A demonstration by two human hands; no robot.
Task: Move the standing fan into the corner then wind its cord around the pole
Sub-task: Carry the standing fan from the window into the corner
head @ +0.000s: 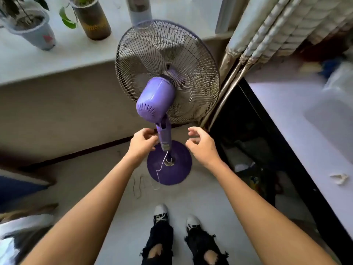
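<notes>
A purple standing fan stands upright in the corner between a windowsill wall and a curtain, its wire cage facing away from me. Its round purple base rests on the floor. A thin white cord hangs from the pole's control box over the base and trails onto the floor. My left hand is beside the control box, fingers pinched together, seemingly on the cord's upper end. My right hand hovers to the right of the pole, fingers curled and apart, holding nothing.
Potted plants and a brown bottle stand on the white windowsill behind the fan. A curtain hangs to the right. A dark-framed bed or counter runs along the right. My two feet stand on the floor.
</notes>
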